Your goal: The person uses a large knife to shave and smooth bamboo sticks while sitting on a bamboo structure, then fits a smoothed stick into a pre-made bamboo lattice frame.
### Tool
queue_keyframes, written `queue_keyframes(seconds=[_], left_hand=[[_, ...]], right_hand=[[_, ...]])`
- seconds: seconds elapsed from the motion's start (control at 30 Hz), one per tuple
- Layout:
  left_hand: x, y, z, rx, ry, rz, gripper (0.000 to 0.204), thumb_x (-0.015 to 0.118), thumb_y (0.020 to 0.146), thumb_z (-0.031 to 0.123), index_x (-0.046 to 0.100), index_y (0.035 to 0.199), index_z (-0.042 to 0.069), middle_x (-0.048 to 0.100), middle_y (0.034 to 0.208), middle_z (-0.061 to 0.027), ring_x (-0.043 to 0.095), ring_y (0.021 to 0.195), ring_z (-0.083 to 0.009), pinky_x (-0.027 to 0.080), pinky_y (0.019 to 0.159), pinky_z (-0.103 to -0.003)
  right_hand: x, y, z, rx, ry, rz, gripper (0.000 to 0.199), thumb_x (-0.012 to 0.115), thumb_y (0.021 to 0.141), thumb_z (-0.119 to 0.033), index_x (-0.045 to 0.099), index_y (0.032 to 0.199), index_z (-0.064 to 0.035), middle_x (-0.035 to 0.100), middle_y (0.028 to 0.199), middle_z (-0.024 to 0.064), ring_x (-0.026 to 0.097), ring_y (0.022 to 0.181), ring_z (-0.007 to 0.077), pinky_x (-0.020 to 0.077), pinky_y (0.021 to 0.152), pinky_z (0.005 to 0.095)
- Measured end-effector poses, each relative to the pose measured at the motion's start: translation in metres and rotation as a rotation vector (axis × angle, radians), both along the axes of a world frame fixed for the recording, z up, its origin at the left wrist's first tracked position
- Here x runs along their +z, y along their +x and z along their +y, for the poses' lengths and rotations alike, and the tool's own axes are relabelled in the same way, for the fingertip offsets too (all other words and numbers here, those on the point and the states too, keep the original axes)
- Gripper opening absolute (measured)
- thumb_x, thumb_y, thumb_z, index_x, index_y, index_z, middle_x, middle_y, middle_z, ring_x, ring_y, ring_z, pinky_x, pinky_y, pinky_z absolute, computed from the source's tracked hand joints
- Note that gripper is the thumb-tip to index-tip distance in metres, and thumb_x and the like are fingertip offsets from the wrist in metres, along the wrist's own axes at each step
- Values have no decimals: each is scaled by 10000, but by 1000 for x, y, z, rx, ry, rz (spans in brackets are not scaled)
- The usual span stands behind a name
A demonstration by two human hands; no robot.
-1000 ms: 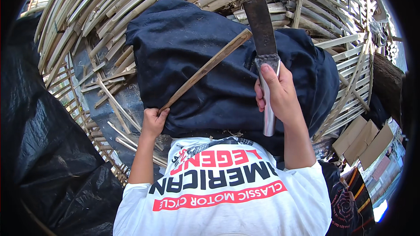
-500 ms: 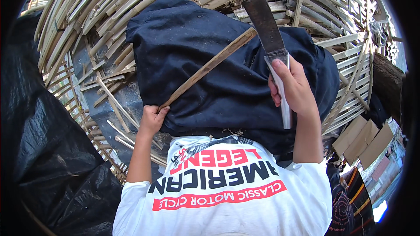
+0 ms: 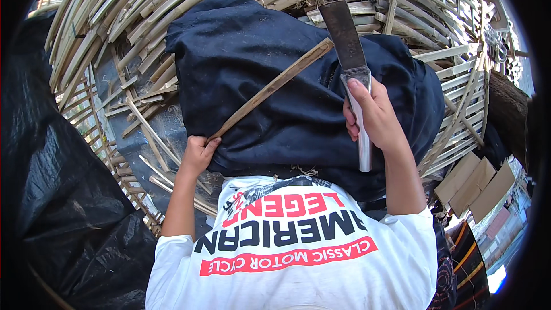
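Note:
My left hand (image 3: 201, 154) is closed round the lower end of a split bamboo strip (image 3: 270, 89). The strip slants up to the right above my lap, and its far end stops just short of the blade. My right hand (image 3: 370, 112) grips the metal handle of a machete (image 3: 343, 31). Its dark, broad blade points up and away from me, with a squared tip. A dark navy cloth (image 3: 247, 40) covers my lap and lies beneath both hands.
Many curved bamboo strips (image 3: 172, 8) pile up beyond the cloth, and more slats (image 3: 465, 89) stand at the right. A black plastic sheet (image 3: 63, 195) hangs along the left. Cardboard (image 3: 473, 186) and a dark log (image 3: 508, 103) lie at the right.
The machete and my right hand have shifted slightly left, and the blade has tipped a little more upright. The bamboo strip's far end has moved slightly left. Both grips stay closed.

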State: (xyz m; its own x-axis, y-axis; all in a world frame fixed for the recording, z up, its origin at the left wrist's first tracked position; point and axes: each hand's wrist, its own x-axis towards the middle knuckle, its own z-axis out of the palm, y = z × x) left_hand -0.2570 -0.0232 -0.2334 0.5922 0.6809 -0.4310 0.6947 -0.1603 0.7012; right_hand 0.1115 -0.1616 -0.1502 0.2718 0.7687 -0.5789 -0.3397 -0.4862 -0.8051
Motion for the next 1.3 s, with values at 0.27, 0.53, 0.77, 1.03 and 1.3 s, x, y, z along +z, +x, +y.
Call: queue_keyframes(seconds=[0.27,0.53,0.77,1.03,1.3], left_hand=[[0,-1,2,-35,-22,-43,425,672,887,293,614,717,-93,474,540,-229,420,440,-258,370,469,-364],[4,3,6,-70,-35,-8,430,661,891,310,623,755,-97,497,580,-257,483,462,-294,393,488,-365],[5,4,4,-21,-67,2,494,669,886,350,586,709,-103,431,525,-215,357,468,-219,372,480,-362],[-2,1,3,18,-59,-110,526,680,878,368,574,664,-101,419,503,-201,347,465,-195,354,464,-350],[-10,-6,4,18,-84,-75,507,692,873,341,565,645,-94,444,510,-160,379,505,-146,351,478,-333]], right_hand=[[0,11,-5,29,-87,126,345,477,984,-413,433,913,-79,460,546,24,450,388,87,388,345,237],[-14,28,-16,24,-43,693,386,471,975,-443,446,902,-65,424,492,24,396,340,88,366,306,251],[5,19,-10,-103,35,147,379,467,982,-418,448,883,-52,455,519,34,432,355,100,384,322,254],[9,8,-13,-68,29,93,320,488,987,-365,498,968,-47,517,582,44,494,431,102,409,386,251],[12,8,-14,-61,11,49,319,486,989,-365,493,967,-47,517,577,45,493,435,95,413,393,244]])
